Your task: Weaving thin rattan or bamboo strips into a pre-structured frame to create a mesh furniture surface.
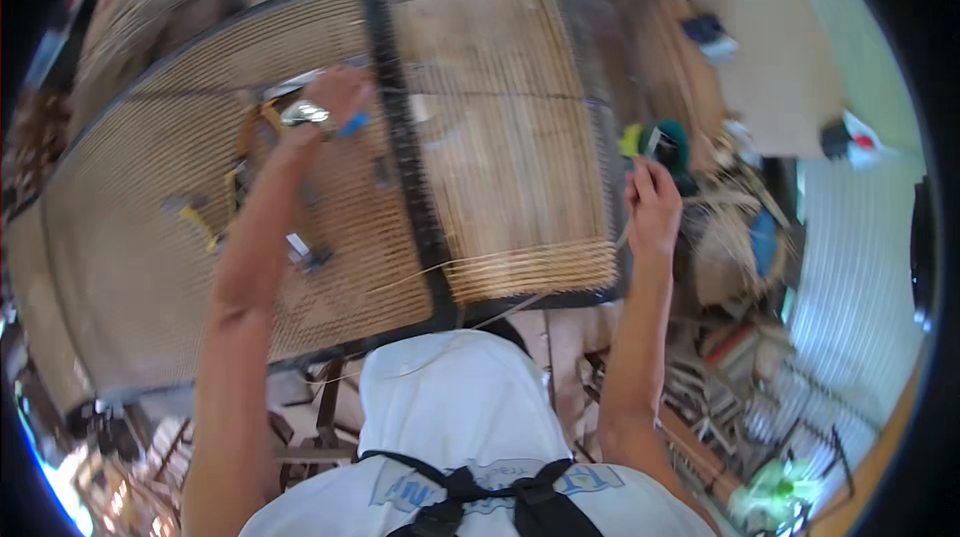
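A large dark-framed panel [382, 47] lies before me, strung with tan strands. Its right section holds lengthwise strands [500, 167], with a band of tight cross weave [535, 270] along the near edge. My left hand [342, 95], watch at the wrist, reaches over the left section, close to a pale metallic item [292, 85] and a small blue item [354, 124]; motion blur hides its fingers. Beyond the panel's right edge, my right hand [652, 205] is closed in a pinch on a thin strand. Another loose strand [510, 312] trails across the near edge towards my lap.
Several hand tools, one yellow-handled [200, 227], lie on the left section. A green and yellow object [660, 142] sits just past my right hand. Wood pieces [715, 417] clutter the lower right. A person's leg [685, 57] shows at the upper right.
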A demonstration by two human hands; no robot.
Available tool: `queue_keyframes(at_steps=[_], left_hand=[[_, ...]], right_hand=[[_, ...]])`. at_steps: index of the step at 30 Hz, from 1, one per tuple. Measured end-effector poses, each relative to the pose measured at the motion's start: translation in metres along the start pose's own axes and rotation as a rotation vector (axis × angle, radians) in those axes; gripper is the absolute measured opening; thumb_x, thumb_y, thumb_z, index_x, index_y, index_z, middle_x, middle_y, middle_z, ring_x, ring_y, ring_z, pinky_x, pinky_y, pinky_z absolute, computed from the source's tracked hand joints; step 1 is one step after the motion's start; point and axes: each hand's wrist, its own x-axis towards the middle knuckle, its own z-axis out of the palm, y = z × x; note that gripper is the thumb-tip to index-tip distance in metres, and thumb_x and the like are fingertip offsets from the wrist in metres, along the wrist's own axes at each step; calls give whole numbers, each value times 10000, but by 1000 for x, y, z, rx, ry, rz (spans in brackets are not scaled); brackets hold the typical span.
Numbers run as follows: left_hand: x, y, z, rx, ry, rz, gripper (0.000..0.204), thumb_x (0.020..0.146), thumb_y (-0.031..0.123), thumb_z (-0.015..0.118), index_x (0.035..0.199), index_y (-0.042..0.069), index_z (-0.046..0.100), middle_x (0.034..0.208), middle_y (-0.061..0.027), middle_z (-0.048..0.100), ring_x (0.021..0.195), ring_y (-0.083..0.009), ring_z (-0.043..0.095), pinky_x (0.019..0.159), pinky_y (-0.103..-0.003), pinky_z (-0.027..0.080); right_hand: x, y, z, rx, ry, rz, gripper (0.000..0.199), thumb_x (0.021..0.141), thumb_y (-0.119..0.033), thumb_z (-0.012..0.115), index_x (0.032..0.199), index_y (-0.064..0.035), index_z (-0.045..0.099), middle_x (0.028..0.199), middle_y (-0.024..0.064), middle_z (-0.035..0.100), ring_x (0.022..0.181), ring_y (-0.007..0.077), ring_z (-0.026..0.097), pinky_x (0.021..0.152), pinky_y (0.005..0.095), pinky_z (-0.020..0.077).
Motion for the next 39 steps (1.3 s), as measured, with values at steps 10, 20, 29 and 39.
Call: queue_keyframes(at_steps=[10, 20, 29, 39], left_hand=[[67, 3, -8, 205, -313, -159, 334, 885, 352, 624, 1077, 113, 754, 1152, -155, 714, 1101, -345, 674, 885, -525, 534], [-155, 221, -10, -341, -184, -432, 117, 933, 173, 530, 948, 70, 581, 782, -211, 694, 764, -402, 707, 661, -512, 564], [-244, 73, 7, -604, -361, -415, 320, 1010, 349, 551, 956, 53, 661, 709, -133, 666, 666, -291, 682, 640, -413, 517], [-259, 65, -32, -240, -84, -102, 163, 924, 191, 629, 1025, 88, 705, 1039, -145, 697, 973, -342, 658, 853, -471, 527]], right_hand=[[153, 24, -13, -330, -441, 172, 213, 1002, -257, 586, 1073, -65, 645, 842, -7, 585, 605, 90, 524, 509, 248, 410], [142, 39, -59, -786, -450, -280, 180, 1014, -209, 555, 1029, -34, 592, 790, 9, 470, 752, 107, 452, 713, 239, 400], [88, 63, -180, -887, -286, -171, 197, 1010, -217, 593, 1038, -25, 628, 896, 23, 622, 809, 120, 538, 751, 271, 439], [15, -67, -297, -263, 189, 59, 194, 1028, -218, 588, 1156, -73, 592, 875, 19, 583, 689, 87, 536, 560, 226, 423]])
